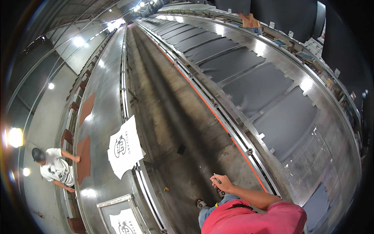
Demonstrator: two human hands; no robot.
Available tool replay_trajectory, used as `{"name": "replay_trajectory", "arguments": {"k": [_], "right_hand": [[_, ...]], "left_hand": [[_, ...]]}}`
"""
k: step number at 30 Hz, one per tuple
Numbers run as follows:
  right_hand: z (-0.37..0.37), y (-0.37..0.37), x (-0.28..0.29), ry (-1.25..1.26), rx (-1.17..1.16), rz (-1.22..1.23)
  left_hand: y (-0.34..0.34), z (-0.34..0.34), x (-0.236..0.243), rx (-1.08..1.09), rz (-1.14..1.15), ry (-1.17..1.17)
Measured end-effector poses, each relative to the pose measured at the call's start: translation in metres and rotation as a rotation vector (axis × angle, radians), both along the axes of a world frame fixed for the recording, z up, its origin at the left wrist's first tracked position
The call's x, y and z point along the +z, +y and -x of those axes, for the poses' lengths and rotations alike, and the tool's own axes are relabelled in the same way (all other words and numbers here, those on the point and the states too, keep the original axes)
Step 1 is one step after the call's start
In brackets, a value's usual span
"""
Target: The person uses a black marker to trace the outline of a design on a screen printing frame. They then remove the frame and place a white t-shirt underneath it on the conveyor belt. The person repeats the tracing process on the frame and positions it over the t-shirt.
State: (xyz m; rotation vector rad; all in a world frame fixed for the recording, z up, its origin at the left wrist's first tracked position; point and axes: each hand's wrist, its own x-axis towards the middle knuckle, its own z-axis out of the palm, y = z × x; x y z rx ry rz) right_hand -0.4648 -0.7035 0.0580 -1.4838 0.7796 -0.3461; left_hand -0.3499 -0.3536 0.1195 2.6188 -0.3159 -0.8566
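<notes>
My right hand (221,181) is closed on a small dark, slim object (216,176) that I cannot make out further, held above the floor of the aisle (179,124). Its arm comes from my pink sleeve. My left hand is not in view. To the right, grey cut pieces (284,124) lie in a row along a long metal table (323,156). On the left table, a white printed sheet (125,146) lies over the near edge, and a framed screen (113,202) sits lower down with another printed sheet inside.
A co-worker (58,171) in a white shirt stands at the far side of the left table, one hand by a brown piece (83,160). A red strip (210,111) runs along the right table's rail. Dark hanging panels (292,19) are at the upper right.
</notes>
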Motion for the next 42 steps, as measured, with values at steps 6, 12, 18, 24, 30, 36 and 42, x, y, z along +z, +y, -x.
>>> {"name": "replay_trajectory", "arguments": {"k": [6, 12, 18, 24, 30, 36, 42], "right_hand": [[0.009, -0.001, -0.005, 0.02, -0.041, -0.004], [0.006, 0.003, -0.011, -0.002, -0.04, -0.028], [-0.004, 0.001, -0.01, -0.052, 0.029, 0.01], [-0.003, 0.0, -0.011, -0.033, 0.11, 0.048], [0.008, 0.013, -0.031, 0.127, 0.25, 0.053], [0.072, 0.013, -0.174, 0.381, 0.847, 0.151], [0.064, 0.017, -0.21, 0.524, 0.967, -0.079]], "left_hand": [[-0.003, -0.004, -0.003, -0.02, -0.01, 0.001], [0.0, -0.001, -0.005, -0.002, -0.013, -0.002], [0.009, 0.009, -0.011, 0.041, -0.009, -0.002], [0.022, 0.022, -0.017, 0.09, -0.001, 0.001], [0.048, 0.032, -0.02, 0.147, -0.012, -0.009], [0.062, 0.044, -0.031, 0.169, 0.002, -0.004], [0.071, 0.052, -0.052, 0.268, 0.176, -0.011]]}}
